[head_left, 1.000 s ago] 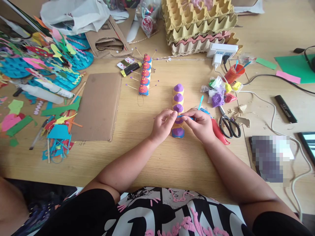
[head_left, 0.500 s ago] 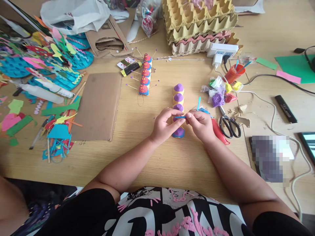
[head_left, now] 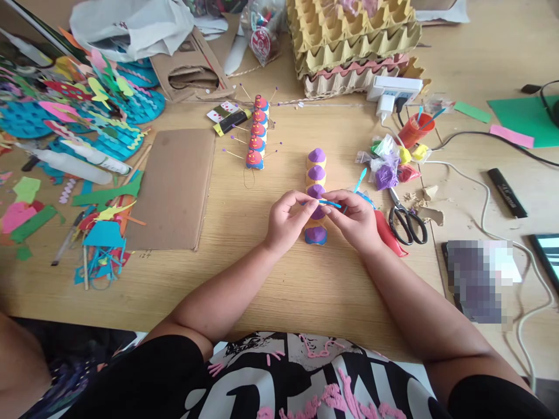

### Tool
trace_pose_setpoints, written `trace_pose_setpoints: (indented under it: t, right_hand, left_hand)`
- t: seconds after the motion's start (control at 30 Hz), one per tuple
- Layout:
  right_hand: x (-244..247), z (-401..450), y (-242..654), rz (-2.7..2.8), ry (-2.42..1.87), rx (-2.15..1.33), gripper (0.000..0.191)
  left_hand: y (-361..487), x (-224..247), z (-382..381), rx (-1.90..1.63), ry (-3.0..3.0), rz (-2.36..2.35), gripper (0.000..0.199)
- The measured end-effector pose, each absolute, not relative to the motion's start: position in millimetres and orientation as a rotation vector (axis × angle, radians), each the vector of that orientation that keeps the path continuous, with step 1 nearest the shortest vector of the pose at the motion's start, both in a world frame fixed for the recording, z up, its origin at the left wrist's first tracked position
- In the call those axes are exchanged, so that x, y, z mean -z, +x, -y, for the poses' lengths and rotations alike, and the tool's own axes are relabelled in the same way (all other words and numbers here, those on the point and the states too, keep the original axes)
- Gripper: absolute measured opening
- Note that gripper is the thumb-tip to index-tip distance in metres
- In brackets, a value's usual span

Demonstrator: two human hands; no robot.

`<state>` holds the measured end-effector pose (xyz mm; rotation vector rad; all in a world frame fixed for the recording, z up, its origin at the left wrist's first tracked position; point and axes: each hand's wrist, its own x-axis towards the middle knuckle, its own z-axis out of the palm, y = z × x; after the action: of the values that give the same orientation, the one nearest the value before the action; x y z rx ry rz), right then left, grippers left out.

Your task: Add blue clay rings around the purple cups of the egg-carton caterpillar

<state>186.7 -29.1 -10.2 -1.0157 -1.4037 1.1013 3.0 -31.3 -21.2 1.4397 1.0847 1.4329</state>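
Blue strip (head_left: 332, 204): located in mid-air between the two hands, above the purple-topped row (head_left: 317, 174), which lies lengthwise on the surface (head_left: 262, 302). Left hand (head_left: 286, 220): thumb and forefinger closed at their tips, pinching the strip's left end. Right hand (head_left: 356, 220): thumb and forefinger slightly parted, with the strip running across at their tips; from where I stand, I cannot tell whether these fingers grip it firmly. A light-blue tool (head_left: 360, 179) projects beyond the right hand; its hold is hidden. Right of that hand, a red packet (head_left: 388, 234) lies partly covered by the wrist, with black-handled scissors (head_left: 408, 224) just beside it. Farther back are bagged clay (head_left: 386, 176) and an orange-red cup (head_left: 411, 132) holding blue sticks. Left of the purple-topped row, well apart, stands a red-and-blue row (head_left: 255, 142) with smiling faces and purple-tipped picks. Cardboard (head_left: 170, 189) lies flat farther left.
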Motion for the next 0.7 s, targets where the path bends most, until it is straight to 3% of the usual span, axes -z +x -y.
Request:
trace_pose_setpoints:
  t: [0.3, 0.7]
  right_hand:
    - [-0.9, 28.8, 187.7, 1.446, -1.003, -1.041, 0.049]
    - [2.1, 26.6, 188.1, 1.424, -0.979, -1.112, 0.054]
  left_hand:
    - [3.6, 16.8, 31.1, -1.381, 1.442, -1.098, 0.059]
    - [6.3, 18.8, 33.2, -1.346, 1.411, -1.036, 0.039]
